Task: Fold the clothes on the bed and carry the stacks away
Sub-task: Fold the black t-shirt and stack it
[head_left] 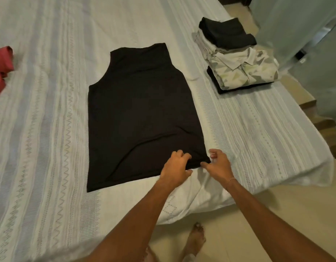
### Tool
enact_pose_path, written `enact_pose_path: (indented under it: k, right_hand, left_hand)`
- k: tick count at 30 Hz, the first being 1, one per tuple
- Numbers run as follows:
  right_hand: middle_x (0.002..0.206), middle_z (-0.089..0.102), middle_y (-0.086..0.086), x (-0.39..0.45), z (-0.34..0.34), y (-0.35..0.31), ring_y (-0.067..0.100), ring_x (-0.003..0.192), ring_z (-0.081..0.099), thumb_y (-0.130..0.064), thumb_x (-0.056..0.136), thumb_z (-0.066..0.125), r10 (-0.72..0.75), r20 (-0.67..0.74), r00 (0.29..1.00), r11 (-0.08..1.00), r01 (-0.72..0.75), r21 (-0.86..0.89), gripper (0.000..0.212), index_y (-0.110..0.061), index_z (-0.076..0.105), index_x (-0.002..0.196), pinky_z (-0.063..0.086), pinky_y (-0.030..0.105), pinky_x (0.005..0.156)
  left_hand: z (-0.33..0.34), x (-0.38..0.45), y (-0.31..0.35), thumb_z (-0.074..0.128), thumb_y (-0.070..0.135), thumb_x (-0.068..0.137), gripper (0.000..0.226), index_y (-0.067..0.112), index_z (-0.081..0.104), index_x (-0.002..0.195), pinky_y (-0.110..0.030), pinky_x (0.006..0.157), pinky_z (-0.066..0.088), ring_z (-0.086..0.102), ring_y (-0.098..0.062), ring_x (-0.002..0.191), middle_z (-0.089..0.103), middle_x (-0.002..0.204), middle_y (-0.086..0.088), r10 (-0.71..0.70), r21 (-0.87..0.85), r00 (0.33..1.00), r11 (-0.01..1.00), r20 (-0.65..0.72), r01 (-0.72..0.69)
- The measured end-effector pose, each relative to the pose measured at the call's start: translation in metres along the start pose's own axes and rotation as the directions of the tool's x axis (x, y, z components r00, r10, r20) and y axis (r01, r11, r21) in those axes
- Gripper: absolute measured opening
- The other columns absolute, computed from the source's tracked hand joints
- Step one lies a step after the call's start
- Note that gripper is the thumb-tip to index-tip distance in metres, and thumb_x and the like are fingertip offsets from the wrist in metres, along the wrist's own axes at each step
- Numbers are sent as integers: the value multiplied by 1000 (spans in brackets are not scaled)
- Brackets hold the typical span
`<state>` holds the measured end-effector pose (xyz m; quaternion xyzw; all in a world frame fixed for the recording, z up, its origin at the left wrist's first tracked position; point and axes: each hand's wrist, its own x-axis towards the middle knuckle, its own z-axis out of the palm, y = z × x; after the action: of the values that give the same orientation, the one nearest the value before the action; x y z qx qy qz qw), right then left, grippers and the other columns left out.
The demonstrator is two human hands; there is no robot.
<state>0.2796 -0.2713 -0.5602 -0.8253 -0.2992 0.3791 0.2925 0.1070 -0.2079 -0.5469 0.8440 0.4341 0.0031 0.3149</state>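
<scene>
The top's [142, 114] near right hem corner is pinched by both hands, left [175, 168] and right [219, 163], its length running away up the bed [50, 129].

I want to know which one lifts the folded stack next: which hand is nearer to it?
Right. The right hand lies at the black top's hem corner, below the folded stack; the left hand sits farther left.

Pale tiled floor [288, 214] beside bed; bare foot [196, 238] on it; frosted glass door [303, 35] at upper right.
</scene>
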Motion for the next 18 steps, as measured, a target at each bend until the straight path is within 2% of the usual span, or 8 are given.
enact_pose_path:
  k: [2, 4, 6, 8, 11, 13, 16, 18]
  right_hand:
    - [115, 55, 3, 3, -2, 7, 18, 104, 59, -14, 72, 86, -82, 140, 987, 983, 103, -149, 57, -18, 61, 123, 47, 25, 88]
    - [108, 55, 2, 4, -5, 13, 16, 97, 56, -18, 76, 84, -131, 162, 978, 960, 166, -225, 43, -19, 63, 114, 43, 22, 82]
    - [95, 61, 2, 3, -6, 16, 16, 84, 58, -27, 84, 79, -189, 81, 979, 963, 201, -179, 19, -19, 68, 97, 42, 21, 71]
    - [82, 66, -1, 3, -8, 18, 12, 76, 61, -31, 91, 73, -229, 21, 973, 969, 230, -92, 12, -21, 69, 87, 45, 22, 67]
    - [80, 68, -9, -6, -11, 18, 3, 76, 64, -22, 93, 71, -226, -51, 973, 974, 227, 15, 4, -22, 71, 89, 48, 14, 68]
    - [79, 69, -11, -11, -16, 21, -1, 77, 65, -12, 91, 71, -230, -122, 965, 971, 237, 38, 7, -19, 69, 92, 48, 9, 68]
    - [79, 66, -8, -17, -21, 28, 2, 71, 64, -6, 89, 68, -244, -222, 944, 969, 244, -27, 18, -18, 64, 101, 47, 10, 66]
    - [84, 63, -4, -19, -24, 34, 9, 71, 60, -8, 90, 68, -350, -253, 902, 930, 302, -210, 20, -19, 65, 107, 50, 22, 64]
  left_hand:
    - [10, 9, 10, 70, 32, 90, 51, 17, 55, 137, -39, 94, 48, 46, -23, 117, 50, 128, -5, 24, 66, 1000, 997, 15, -25]
    - [16, 18, 19, 64, 30, 94, 42, 16, 57, 133, -37, 92, 47, 49, -25, 114, 53, 124, -6, 58, 140, 998, 988, 11, -59]
    - [19, 22, 24, 56, 26, 98, 30, 13, 61, 124, -36, 87, 46, 53, -25, 109, 57, 119, -6, 62, 141, 997, 988, -38, -56]
    - [19, 25, 28, 52, 25, 99, 24, 13, 62, 117, -35, 83, 47, 55, -22, 103, 61, 113, -5, 64, 131, 995, 990, -77, -53]
    - [19, 25, 31, 54, 24, 96, 16, 14, 59, 107, -33, 77, 47, 55, -20, 96, 60, 105, -3, 82, 117, 993, 990, -87, -72]
    - [16, 26, 35, 54, 21, 92, 16, 14, 57, 106, -33, 75, 45, 53, -20, 95, 59, 104, -3, 104, 146, 992, 985, -70, -93]
    - [18, 25, 37, 54, 19, 90, 21, 14, 57, 111, -34, 76, 46, 54, -21, 97, 59, 107, -4, 136, 236, 990, 964, -45, -122]
    - [21, 23, 37, 57, 16, 89, 24, 13, 59, 113, -35, 74, 48, 58, -23, 95, 61, 105, -5, 140, 310, 990, 942, -28, -125]
